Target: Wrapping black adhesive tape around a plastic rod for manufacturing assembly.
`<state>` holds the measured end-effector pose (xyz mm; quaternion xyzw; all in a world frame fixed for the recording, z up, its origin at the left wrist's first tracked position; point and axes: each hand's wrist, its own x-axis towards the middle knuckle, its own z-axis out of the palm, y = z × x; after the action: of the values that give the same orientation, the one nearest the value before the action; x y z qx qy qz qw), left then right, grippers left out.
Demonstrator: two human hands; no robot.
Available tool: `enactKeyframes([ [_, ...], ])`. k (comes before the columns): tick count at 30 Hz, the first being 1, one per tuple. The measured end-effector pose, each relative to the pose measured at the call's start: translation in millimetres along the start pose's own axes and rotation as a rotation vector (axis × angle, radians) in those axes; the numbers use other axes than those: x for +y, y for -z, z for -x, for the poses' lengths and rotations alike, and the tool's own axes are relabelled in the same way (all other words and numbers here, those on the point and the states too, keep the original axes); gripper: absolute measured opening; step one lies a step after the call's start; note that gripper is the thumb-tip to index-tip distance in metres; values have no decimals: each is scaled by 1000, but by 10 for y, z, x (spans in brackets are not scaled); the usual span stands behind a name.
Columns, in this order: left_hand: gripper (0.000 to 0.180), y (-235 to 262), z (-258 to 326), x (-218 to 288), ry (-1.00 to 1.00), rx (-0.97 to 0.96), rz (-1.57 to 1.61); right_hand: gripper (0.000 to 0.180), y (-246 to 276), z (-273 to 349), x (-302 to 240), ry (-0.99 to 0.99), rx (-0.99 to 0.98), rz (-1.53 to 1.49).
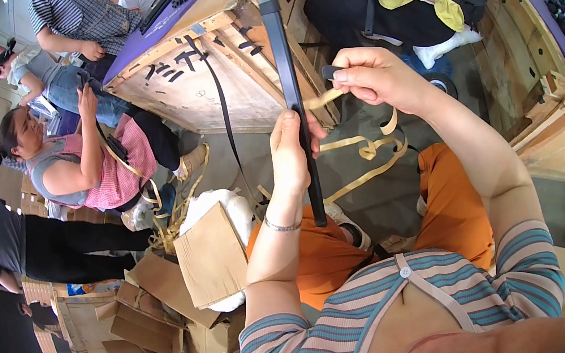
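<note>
Below lies a grey workshop floor (384, 209), framed by the person's orange trousers (454, 202), knees apart. Above the lap, the left grip (290, 153) is closed around a long black bar (282, 52) that runs away from the body. Just beside it, the right grip (373, 76) has thumb and fingers pinched on a tan strip (324, 99), with a small black piece (330, 73) at the fingertips. The step seems to be peeling strip off the bar; continuing calls for a steady left hold and an even pull. Farther off are a wooden crate (210, 85) and several co-workers (93, 157)
</note>
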<state>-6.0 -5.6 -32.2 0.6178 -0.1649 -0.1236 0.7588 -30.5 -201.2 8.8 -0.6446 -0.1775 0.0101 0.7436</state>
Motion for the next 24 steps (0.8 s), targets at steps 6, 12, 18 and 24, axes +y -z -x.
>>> enactKeyframes([
  [6,28,-132,52,37,40,-53,8,14,-23,-40,64,172,64,225],
  [12,27,-143,68,21,-35,-56,-79,17,-51,-65,104,195,75,353],
  [18,28,-148,76,15,-42,-52,-80,24,-45,-109,160,275,135,391],
  [24,28,-142,95,30,-65,-68,-73,23,-106,-120,139,281,144,341],
])
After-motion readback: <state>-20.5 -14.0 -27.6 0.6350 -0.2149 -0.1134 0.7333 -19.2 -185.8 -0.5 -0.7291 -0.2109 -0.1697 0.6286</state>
